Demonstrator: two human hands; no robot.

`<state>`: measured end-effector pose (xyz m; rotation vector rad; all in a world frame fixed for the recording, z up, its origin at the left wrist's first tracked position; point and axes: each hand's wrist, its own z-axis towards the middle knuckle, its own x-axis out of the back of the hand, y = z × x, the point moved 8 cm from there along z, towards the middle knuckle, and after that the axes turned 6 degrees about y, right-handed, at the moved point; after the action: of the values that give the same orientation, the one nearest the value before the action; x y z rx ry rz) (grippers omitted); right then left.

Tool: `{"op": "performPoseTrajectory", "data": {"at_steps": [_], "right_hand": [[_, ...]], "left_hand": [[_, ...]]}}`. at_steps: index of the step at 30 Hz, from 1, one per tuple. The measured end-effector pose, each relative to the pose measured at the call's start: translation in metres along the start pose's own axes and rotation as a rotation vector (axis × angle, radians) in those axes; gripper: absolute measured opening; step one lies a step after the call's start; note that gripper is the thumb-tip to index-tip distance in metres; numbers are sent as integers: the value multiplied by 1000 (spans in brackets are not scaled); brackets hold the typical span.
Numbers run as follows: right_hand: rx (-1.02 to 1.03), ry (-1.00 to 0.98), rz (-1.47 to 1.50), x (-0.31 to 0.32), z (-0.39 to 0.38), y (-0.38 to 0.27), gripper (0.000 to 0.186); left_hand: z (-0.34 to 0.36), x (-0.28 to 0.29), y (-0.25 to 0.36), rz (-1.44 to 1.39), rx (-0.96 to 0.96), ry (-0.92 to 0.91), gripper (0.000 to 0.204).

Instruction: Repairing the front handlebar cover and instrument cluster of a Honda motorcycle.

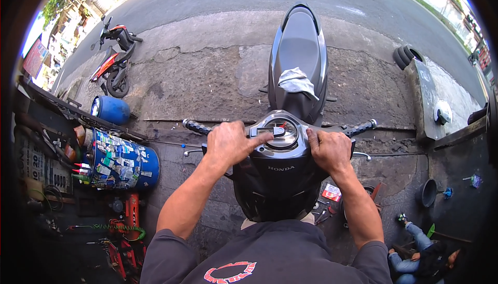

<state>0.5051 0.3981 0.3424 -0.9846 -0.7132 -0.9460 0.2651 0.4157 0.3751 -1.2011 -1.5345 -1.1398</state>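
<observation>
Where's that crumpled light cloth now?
In the head view, the crumpled light cloth lies right of centre, towards the top, on the seat, at the end nearest the dashboard.

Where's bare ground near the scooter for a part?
Pavement between the scooter's seat and the tyres is bare; so, mostly, is the patch between the stickered blue drum and the scooter's front. It's crowded right of that front: a red packet and scattered tools.

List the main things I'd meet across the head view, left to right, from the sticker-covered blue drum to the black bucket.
Sticker-covered blue drum, silver brake lever, left hand, instrument panel, right hand, second brake lever, black bucket.
</observation>
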Motion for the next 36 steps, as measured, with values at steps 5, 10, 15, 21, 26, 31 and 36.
{"op": "performPoseTrajectory", "data": {"at_steps": [5,10,15,21,26,31,36], "right_hand": [[-55,-68,22,7,-4,2,44],[-52,383,404,58,-29,8,27],[-798,196,1113,3,-157,40,21],[-1093,-439,1423,-80,-209,-9,69],[-922,-464,1543,-97,-193,-20,88],[-891,-501,1578,-91,-189,-26,93],[-828,-554,1598,-84,-182,-33,83]], "left_hand": [[61,-15,18,-248,-279,86,63],[103,-63,42,-404,-507,-347,65],[107,-73,56,-361,-452,-707,70],[113,-75,64,-242,-465,-754,78],[120,-84,57,-313,-431,-730,74],[127,-89,53,-413,-388,-765,63],[129,-90,56,-441,-388,-788,64]]}}
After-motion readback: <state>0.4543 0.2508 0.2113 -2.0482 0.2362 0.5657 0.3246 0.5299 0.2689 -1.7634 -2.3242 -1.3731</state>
